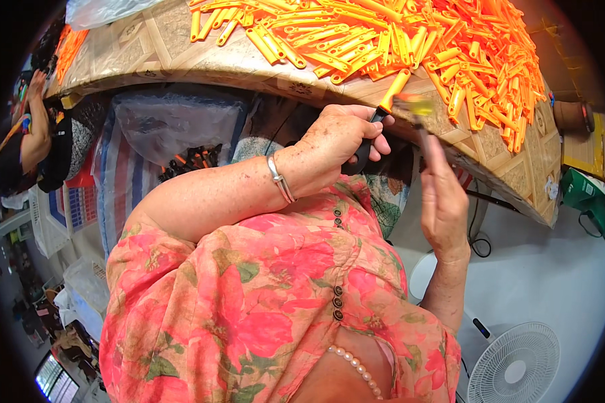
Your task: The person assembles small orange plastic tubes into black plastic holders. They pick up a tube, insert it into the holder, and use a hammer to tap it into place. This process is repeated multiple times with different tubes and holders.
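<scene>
My left hand (pixel 339 138) is closed round a black grip (pixel 361 158), from which an orange plastic handle piece (pixel 395 88) sticks up, just off the table's front edge. Close by on the right, my right hand (pixel 444 198) holds a hammer-like tool (pixel 420 111) by its shaft. The tool's head is smeared by motion beside the orange piece, so I cannot tell whether they touch. A large heap of similar orange handle pieces (pixel 356 40), long and slim with holes at their ends, covers the table beyond my hands.
The table (pixel 161 50) has a patterned top with a curving front edge. Below it, a striped bag (pixel 134 168) holds black and orange pieces. A white fan (pixel 514 369) stands at lower right, a green box (pixel 581 201) at right. Another person's arm (pixel 37 127) shows far left.
</scene>
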{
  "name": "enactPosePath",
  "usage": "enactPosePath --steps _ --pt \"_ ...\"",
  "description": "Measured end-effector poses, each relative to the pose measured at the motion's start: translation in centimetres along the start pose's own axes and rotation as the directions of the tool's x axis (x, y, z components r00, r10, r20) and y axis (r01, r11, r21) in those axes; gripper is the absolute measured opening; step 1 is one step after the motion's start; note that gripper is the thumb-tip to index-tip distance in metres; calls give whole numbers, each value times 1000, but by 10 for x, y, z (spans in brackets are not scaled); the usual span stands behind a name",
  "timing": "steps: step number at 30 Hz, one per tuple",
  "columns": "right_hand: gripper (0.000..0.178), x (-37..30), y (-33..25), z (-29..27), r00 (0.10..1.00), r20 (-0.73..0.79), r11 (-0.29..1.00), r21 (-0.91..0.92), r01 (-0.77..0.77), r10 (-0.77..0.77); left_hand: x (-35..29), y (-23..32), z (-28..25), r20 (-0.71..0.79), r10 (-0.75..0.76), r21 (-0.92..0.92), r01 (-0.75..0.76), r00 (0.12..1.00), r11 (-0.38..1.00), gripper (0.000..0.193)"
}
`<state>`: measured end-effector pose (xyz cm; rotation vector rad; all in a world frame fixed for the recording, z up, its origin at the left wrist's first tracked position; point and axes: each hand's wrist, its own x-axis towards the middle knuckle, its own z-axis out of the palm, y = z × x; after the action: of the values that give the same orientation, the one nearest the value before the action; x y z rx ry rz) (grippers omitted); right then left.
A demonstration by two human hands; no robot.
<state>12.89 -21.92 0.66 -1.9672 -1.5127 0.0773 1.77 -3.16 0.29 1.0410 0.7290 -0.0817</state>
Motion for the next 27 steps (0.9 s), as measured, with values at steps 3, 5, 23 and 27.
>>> enactPosePath --steps 3,5,23,27 --pt "54 -2 3 4 991 83 993 41 -112 108 2 -1 -1 8 5 -5 -5 1000 1000 24" --pt "56 -3 4 3 995 35 994 47 -96 95 2 0 -1 6 2 -9 -2 1000 1000 24" --pt "64 -4 0 9 997 38 997 -46 -68 70 5 -4 0 -12 9 -26 -9 1000 1000 23" --pt "64 2 -9 2 996 -87 1000 -20 -12 10 4 -3 1 -30 16 -31 -17 999 999 22"
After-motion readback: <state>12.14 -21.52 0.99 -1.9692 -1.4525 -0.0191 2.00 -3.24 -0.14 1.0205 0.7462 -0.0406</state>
